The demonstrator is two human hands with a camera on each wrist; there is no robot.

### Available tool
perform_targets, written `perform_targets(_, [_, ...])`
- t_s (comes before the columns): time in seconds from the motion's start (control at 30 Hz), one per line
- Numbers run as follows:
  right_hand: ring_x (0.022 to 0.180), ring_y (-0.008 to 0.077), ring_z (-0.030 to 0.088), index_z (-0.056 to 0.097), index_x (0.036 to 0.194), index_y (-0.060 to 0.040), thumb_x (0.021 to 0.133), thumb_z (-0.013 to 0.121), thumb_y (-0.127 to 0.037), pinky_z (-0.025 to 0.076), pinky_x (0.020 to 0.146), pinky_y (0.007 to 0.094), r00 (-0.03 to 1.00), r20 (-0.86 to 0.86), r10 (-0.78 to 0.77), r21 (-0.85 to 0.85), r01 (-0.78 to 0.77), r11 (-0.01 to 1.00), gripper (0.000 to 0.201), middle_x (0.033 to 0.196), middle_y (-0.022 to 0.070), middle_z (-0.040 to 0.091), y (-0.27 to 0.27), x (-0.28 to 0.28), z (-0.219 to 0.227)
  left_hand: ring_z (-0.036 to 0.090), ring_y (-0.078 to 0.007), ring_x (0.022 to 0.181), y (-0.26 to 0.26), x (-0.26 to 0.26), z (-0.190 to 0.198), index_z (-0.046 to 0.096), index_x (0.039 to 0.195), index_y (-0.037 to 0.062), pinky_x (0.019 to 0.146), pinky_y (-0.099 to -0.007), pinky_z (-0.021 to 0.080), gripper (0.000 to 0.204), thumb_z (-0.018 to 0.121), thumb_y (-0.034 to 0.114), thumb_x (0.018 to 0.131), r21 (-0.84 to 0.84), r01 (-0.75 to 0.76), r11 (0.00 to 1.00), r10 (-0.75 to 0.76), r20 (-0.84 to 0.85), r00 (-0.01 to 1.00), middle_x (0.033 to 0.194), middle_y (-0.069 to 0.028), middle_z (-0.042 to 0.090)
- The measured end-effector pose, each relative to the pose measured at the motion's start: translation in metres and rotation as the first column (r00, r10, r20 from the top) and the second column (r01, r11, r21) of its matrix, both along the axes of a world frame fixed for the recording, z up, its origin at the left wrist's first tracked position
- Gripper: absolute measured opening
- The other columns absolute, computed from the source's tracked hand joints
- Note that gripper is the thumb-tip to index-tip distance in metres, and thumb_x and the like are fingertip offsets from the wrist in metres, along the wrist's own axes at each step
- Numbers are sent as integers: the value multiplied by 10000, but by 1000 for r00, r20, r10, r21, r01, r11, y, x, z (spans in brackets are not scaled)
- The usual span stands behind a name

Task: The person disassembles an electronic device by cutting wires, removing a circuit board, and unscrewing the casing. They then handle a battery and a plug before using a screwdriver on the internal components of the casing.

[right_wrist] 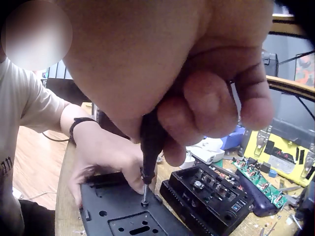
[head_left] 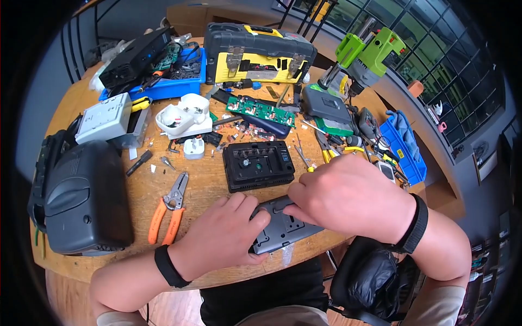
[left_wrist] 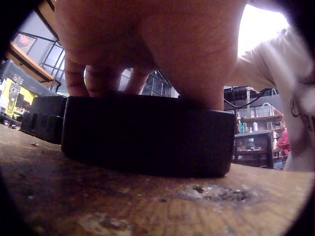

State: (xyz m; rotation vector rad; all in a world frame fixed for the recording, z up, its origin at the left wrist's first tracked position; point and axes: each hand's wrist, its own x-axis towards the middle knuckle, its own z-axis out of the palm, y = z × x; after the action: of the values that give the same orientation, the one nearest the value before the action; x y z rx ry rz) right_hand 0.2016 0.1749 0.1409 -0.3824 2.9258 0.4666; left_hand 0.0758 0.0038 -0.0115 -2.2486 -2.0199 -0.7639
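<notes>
A flat black plastic casing (head_left: 278, 234) with screw holes and slots lies at the table's near edge. My left hand (head_left: 225, 231) grips its left end, thumb on the near side and fingers over the far side. In the left wrist view the casing (left_wrist: 147, 137) stands low on the wood under that hand. My right hand (head_left: 353, 195) holds a screwdriver (right_wrist: 153, 140) by its dark handle, fingers curled round it. The screwdriver's metal shaft points down into a round hole near the casing's edge. Just beyond sits an open black housing (head_left: 237, 173) with parts inside.
Orange-handled wire strippers (head_left: 175, 204) lie to the left, near a bulky black case (head_left: 89, 198). Behind are white plastic parts (head_left: 185, 117), a green circuit board (head_left: 261, 111), a blue bin (head_left: 185, 88) and a yellow-black toolbox (head_left: 261, 51). Pliers (head_left: 325, 146) lie at right.
</notes>
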Motion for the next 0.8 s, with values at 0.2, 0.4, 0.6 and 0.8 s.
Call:
perform_targets(0.2, [682,301,694,607,860,-81,950,698,-301,534,574,413,997,-47,-55,-96,50,994,254,726,82,637,7,10,8,557,-298,1003,-1,0,1,595,1092,42,852,-402,507,658,874,479,687,8,3,1000,-3,-13,1000,1026,-116,520])
perform_targets(0.4, [751,334,691,581,992,-93,954,707,-229,535,608,430,963,-169,-208,-209,171,963,189,823,89,647,25,41,10,557,-291,994,-1,0,2,608,1115,34,847,-397,507,657,867,473,700,2,0,1000,0,-14,1000,1018,-114,516])
perform_targets(0.6, [860,385,666,605,1137,-73,960,690,-118,538,740,468,864,-214,-455,-456,324,829,201,974,151,651,46,72,-23,559,-287,982,0,-1,-1,613,1109,37,821,-391,515,646,856,483,711,35,5,999,-4,-23,1000,1000,-108,516])
perform_targets(0.8, [917,394,659,625,1104,-43,974,671,-117,508,841,468,858,-200,-473,-498,327,803,156,982,157,667,59,87,-50,564,-278,979,-1,-1,-1,613,1095,44,801,-382,516,638,853,500,718,23,7,1000,-6,-40,999,996,-106,524])
